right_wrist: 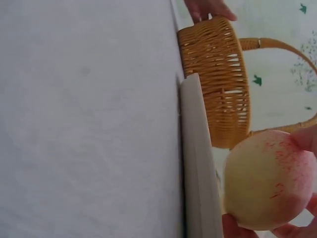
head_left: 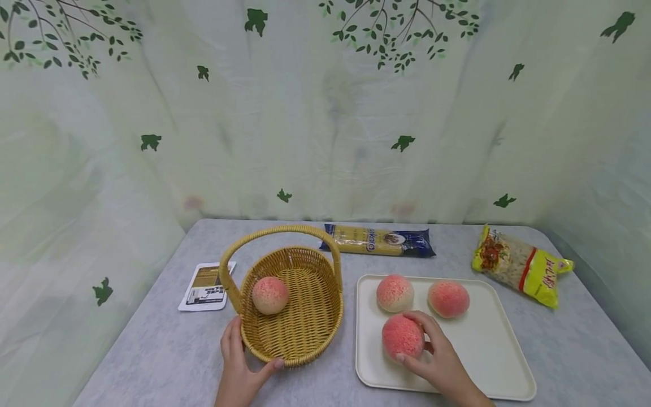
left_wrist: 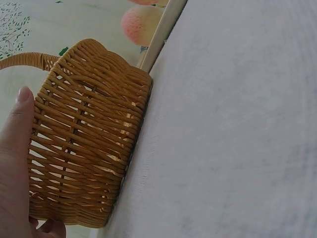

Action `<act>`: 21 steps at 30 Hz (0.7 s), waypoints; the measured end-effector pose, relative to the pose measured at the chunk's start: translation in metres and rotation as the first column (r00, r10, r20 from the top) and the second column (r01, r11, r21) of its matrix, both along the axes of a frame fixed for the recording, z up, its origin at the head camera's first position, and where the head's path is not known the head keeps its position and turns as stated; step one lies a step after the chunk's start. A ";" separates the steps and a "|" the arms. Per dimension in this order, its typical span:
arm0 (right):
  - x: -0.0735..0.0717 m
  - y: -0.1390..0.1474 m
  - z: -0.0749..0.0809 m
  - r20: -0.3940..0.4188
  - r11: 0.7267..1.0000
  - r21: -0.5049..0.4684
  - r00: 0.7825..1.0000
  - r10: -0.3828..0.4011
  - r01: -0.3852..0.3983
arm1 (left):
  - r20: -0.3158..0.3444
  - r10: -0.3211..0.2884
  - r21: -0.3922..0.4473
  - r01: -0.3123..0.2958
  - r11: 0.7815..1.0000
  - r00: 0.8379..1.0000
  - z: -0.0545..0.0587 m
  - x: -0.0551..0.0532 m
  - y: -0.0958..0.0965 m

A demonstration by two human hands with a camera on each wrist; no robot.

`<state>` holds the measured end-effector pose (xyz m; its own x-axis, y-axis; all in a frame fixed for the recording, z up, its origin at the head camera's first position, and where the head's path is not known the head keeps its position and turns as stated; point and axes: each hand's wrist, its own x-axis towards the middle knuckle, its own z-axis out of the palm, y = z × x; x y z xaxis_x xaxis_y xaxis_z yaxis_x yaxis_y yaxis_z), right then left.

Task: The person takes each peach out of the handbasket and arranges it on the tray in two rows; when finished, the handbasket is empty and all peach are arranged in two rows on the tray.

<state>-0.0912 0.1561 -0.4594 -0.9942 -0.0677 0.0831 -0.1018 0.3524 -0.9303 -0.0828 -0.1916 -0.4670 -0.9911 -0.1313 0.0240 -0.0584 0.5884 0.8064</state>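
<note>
A round wicker basket [head_left: 312,305] with a tall arched handle stands left of centre, and one pink peach [head_left: 270,295] lies inside it. My left hand [head_left: 241,364] holds the basket's near left side, thumb at the front rim and fingers along the outer wall. On the right, my right hand [head_left: 439,362] grips a pink peach [head_left: 403,338] between thumb and fingers over the white tray [head_left: 488,345]. In the right wrist view this peach [right_wrist: 267,181] shows a pale underside. Two more peaches, one paler [head_left: 395,293] and one redder [head_left: 448,299], lie on the tray.
Behind the basket lies a long blue and yellow pasta packet [head_left: 378,240]. A yellow food bag [head_left: 521,265] sits beyond the tray's far right corner. Left of the basket is a flat white card or packet [head_left: 205,287]. A leaf-patterned curtain [head_left: 325,113] hangs behind the table.
</note>
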 end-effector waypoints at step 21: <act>0.003 0.008 -0.011 0.060 0.988 0.100 0.992 0.108 -0.114 | 0.007 0.000 0.015 0.000 1.000 1.000 0.001 0.001 0.001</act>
